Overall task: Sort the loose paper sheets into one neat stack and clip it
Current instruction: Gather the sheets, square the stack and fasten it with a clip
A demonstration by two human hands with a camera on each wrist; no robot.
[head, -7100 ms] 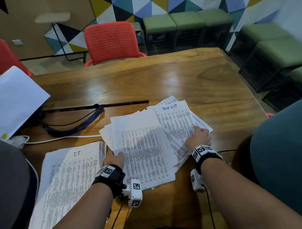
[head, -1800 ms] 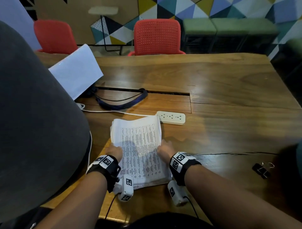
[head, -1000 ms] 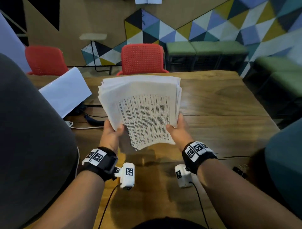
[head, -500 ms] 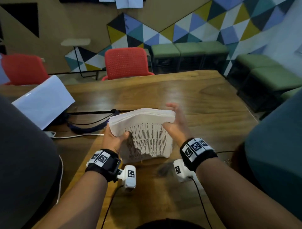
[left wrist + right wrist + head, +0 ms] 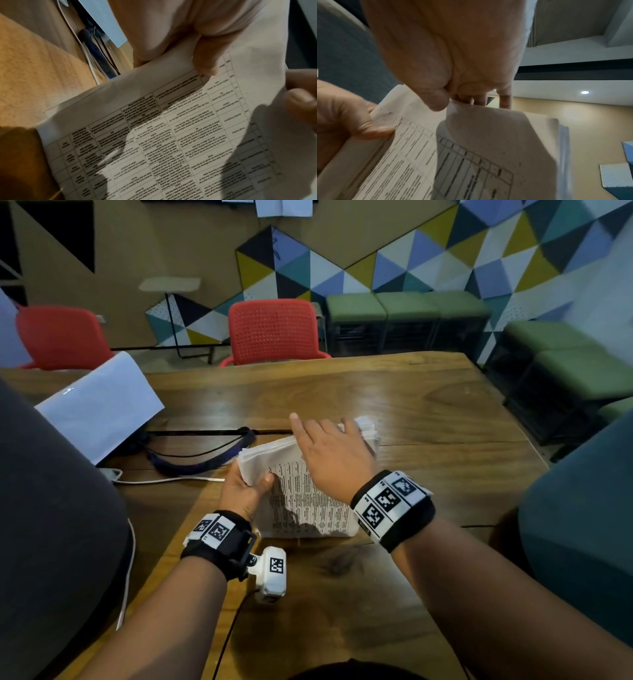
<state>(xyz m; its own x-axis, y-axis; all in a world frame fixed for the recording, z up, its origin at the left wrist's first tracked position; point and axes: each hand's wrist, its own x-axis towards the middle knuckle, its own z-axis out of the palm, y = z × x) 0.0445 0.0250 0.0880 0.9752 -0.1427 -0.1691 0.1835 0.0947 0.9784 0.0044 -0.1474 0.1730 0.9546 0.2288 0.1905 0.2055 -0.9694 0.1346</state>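
Wooden table (image 5: 394, 402) fills the centre of the frame. Two red perforated chairs (image 5: 274, 332) stand behind it, upper left and upper centre. Green cushioned stools (image 5: 407, 306) line the upper right. The rear wall carries a multicoloured triangle mural (image 5: 428, 258) beside plain brown panelling (image 5: 164, 241).

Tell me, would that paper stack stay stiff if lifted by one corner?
Probably not: the stack already bends where the left hand grips it. Loose sheets would likely slide or fan, since its top corner shows uneven edges.

printed paper stack (image 5: 308, 501), upright on edge, tilted
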